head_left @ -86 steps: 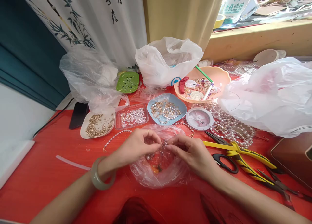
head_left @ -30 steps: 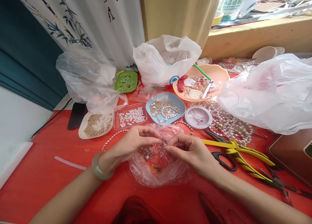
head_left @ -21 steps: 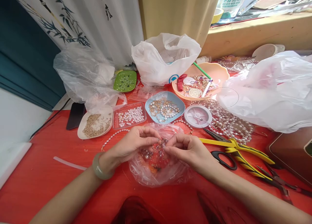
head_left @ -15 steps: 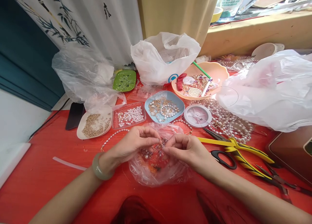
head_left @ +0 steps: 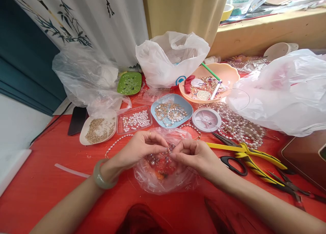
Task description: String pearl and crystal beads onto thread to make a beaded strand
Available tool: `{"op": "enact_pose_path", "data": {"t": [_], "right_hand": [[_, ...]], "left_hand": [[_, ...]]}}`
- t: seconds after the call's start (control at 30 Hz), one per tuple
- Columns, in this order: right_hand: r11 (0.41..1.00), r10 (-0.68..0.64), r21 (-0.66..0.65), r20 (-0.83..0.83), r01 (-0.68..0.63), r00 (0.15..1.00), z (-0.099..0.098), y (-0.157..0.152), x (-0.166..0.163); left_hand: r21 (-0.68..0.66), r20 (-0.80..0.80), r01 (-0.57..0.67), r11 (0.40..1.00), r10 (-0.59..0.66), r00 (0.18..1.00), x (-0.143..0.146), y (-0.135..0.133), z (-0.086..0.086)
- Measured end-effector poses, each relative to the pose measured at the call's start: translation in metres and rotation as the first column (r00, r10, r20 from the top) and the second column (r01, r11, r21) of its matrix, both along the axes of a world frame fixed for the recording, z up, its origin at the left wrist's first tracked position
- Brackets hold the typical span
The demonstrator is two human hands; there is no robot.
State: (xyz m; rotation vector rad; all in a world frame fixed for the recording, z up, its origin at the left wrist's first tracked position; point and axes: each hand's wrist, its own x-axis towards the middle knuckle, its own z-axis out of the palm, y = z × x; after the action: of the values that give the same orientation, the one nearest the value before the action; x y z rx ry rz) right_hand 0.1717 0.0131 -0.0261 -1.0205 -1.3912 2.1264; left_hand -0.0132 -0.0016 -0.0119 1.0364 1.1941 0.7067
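Observation:
Both hands meet over a clear plastic bag (head_left: 163, 179) of small mixed beads on the red table (head_left: 51, 179). My left hand (head_left: 141, 149), with a ring and a pale green bangle on the wrist, pinches something tiny at its fingertips. My right hand (head_left: 195, 156) pinches toward the same spot, fingertips nearly touching the left ones. What they pinch is too small to name; it looks like a bead piece from the bag.
Behind the hands are a dish of gold beads (head_left: 98, 127), a clear tray of pearls (head_left: 134, 119), a blue dish of findings (head_left: 171, 110) and a thread spool (head_left: 206, 119). Yellow-handled pliers (head_left: 252, 156), black scissors (head_left: 233, 164) and pearl strands (head_left: 239, 127) lie right. Plastic bags crowd the back.
The hands have stayed pinched together over the bead bag, with only small finger shifts. The view has tilted slightly.

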Motion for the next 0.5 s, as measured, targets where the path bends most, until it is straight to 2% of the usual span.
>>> {"op": "enact_pose_path", "data": {"t": [0.2, 0.5], "right_hand": [[1.0, 0.0, -0.024, -0.02, -0.001, 1.0, 0.0012, -0.0001, -0.0001], [1.0, 0.005, -0.028, -0.034, -0.006, 0.999, 0.0003, -0.0006, 0.0008]], "left_hand": [[0.096, -0.094, 0.037, 0.995, -0.028, 0.995, -0.0017, 0.0001, 0.0042], [0.125, -0.139, 0.055, 0.991, -0.038, 0.99, -0.0009, 0.0005, 0.0065]]}}
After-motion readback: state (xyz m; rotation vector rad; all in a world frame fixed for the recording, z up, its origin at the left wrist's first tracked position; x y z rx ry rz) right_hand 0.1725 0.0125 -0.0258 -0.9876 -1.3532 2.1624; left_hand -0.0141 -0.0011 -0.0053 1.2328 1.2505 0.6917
